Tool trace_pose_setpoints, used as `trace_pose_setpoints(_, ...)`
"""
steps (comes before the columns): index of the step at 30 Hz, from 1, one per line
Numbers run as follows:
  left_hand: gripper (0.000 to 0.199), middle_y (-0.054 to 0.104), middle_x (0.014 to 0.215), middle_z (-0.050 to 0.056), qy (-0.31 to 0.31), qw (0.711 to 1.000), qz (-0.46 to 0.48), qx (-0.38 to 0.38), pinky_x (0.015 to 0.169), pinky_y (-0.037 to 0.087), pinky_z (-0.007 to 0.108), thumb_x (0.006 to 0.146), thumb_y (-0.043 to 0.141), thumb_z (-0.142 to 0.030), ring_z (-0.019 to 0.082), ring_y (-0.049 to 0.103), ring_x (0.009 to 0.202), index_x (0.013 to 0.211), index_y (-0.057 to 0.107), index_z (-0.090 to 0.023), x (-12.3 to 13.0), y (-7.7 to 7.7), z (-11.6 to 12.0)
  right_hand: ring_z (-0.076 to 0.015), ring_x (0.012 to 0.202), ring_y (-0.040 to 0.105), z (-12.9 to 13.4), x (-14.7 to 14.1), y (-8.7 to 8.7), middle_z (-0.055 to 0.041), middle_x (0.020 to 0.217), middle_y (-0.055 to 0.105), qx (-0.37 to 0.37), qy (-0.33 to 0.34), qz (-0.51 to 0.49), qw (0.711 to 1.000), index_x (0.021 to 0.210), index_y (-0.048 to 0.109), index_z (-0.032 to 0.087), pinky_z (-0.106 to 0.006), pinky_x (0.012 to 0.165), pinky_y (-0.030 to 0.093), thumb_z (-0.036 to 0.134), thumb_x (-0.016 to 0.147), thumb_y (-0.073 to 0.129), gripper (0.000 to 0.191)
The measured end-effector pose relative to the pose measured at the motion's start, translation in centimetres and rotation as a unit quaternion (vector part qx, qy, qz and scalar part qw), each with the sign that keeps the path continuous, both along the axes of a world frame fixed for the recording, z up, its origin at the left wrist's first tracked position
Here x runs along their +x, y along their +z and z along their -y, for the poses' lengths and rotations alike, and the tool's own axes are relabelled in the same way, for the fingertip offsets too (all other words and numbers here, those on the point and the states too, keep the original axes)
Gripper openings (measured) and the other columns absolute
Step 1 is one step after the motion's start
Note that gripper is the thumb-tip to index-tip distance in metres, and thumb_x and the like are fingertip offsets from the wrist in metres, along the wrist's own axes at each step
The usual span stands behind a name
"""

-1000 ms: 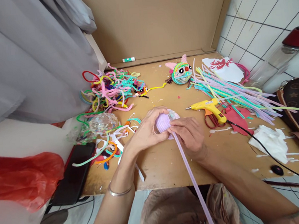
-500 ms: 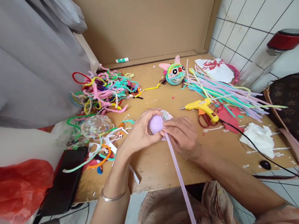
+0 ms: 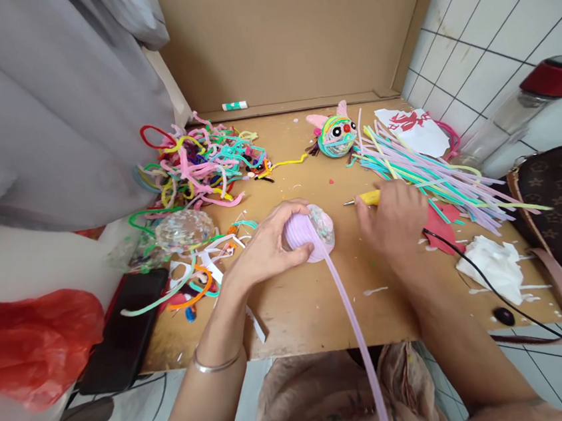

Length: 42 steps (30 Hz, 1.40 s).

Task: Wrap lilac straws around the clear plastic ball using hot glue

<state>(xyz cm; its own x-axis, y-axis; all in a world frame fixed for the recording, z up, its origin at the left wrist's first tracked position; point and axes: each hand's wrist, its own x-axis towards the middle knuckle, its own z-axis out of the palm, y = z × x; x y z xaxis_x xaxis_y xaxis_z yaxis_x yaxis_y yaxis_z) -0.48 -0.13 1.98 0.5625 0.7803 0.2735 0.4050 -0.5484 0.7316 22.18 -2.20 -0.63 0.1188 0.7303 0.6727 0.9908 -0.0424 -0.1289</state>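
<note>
My left hand (image 3: 269, 242) is closed around a ball (image 3: 296, 235) partly wound with lilac pipe cleaner, near the middle of the table. The ball's right side shows a clear, bumpy surface with pastel bits. From it a loose lilac pipe cleaner (image 3: 351, 313) trails down toward my lap. To the right, my right hand (image 3: 395, 218) is closed over a yellow hot glue gun (image 3: 371, 198). Its metal nozzle points left; the handle is hidden under my fingers.
Straight pipe cleaners (image 3: 438, 174) lie at the right, beside a decorated ball (image 3: 336, 136) with eyes and ears. A tangled pile of pipe cleaners (image 3: 200, 159) is at the back left. A black cord (image 3: 490, 285) crosses the right side near a white tissue (image 3: 492, 265).
My right hand has left the lilac pipe cleaner at the ball and moved right onto the glue gun. My left hand still holds the ball.
</note>
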Motion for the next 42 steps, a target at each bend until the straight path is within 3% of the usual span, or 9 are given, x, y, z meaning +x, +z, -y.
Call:
trace_pose_setpoints(2,0.046,0.056,0.132,0.010,-0.001,1.000,-0.003,0.000,0.108,0.041,0.044,0.069,0.062,-0.023,0.026,0.054,0.124,0.112,0.048,-0.021,0.0,0.0,0.0,-0.0395,0.089,0.063,-0.8,1.7,0.3,-0.0274,0.094,0.067,-0.146,-0.110,0.011,0.983,0.100,0.063,0.004,-0.049,0.073,0.045,0.046,0.083,0.058,0.045)
trace_pose_setpoints(4,0.046,0.056,0.132,0.010,0.001,1.000,-0.006,0.002,0.108,0.040,0.044,0.069,0.062,-0.023,0.026,0.054,0.124,0.113,0.048,-0.021,0.0,0.0,0.1,-0.0398,0.087,0.064,-1.4,2.8,0.4,-0.0286,0.093,0.066,-0.246,-0.171,0.003,0.954,0.101,0.063,0.001,-0.048,0.070,0.047,0.050,0.081,0.060,0.053)
trace_pose_setpoints(8,0.049,0.055,0.133,0.009,0.007,1.000,-0.009,0.000,0.108,0.041,0.043,0.069,0.063,-0.023,0.026,0.054,0.124,0.116,0.047,-0.021,0.0,-0.1,0.1,-0.0378,0.094,0.066,-1.8,3.2,0.3,-0.0272,0.099,0.066,-0.313,-0.204,-0.017,0.927,0.107,0.063,0.001,-0.045,0.071,0.050,0.049,0.080,0.060,0.055)
trace_pose_setpoints(13,0.052,0.056,0.133,0.009,0.013,1.000,-0.013,-0.006,0.107,0.042,0.042,0.069,0.064,-0.023,0.026,0.054,0.122,0.118,0.046,-0.021,-0.1,-0.3,0.0,-0.0376,0.092,0.066,-1.9,3.2,0.4,-0.0260,0.098,0.067,-0.287,-0.213,-0.057,0.932,0.108,0.061,0.002,-0.043,0.071,0.048,0.043,0.078,0.059,0.051)
trace_pose_setpoints(17,0.054,0.055,0.134,0.009,0.015,1.000,-0.012,-0.009,0.106,0.043,0.041,0.070,0.064,-0.024,0.026,0.055,0.122,0.120,0.044,-0.021,-0.2,-0.4,0.0,-0.0357,0.083,0.064,-1.5,3.1,1.3,-0.0204,0.088,0.067,-0.202,-0.208,-0.107,0.951,0.109,0.058,0.008,-0.041,0.066,0.044,0.044,0.076,0.058,0.049)
trace_pose_setpoints(20,0.055,0.055,0.134,0.009,0.022,0.999,-0.014,-0.019,0.106,0.042,0.041,0.070,0.064,-0.025,0.026,0.054,0.123,0.121,0.043,-0.021,-0.2,-0.3,0.1,-0.0304,0.074,0.061,-1.0,2.6,2.0,-0.0134,0.080,0.065,-0.135,-0.150,-0.133,0.970,0.102,0.057,0.015,-0.036,0.062,0.039,0.050,0.075,0.056,0.044)
trace_pose_setpoints(27,0.057,0.055,0.134,0.010,0.029,0.999,-0.010,-0.031,0.107,0.042,0.045,0.069,0.065,-0.026,0.028,0.055,0.122,0.121,0.043,-0.021,-0.2,-0.5,0.0,-0.0215,0.065,0.053,-0.3,1.1,1.6,-0.0052,0.069,0.058,-0.093,-0.003,-0.106,0.990,0.077,0.052,0.022,-0.030,0.057,0.031,0.046,0.073,0.055,0.024)
trace_pose_setpoints(42,0.057,0.054,0.136,0.010,0.026,0.999,-0.020,-0.024,0.108,0.041,0.043,0.069,0.065,-0.025,0.027,0.053,0.126,0.122,0.043,-0.021,-0.1,-0.5,0.0,-0.0211,0.070,0.056,-0.1,0.1,0.7,-0.0056,0.075,0.061,-0.033,0.054,-0.112,0.992,0.081,0.054,0.021,-0.030,0.058,0.035,0.040,0.076,0.055,0.020)
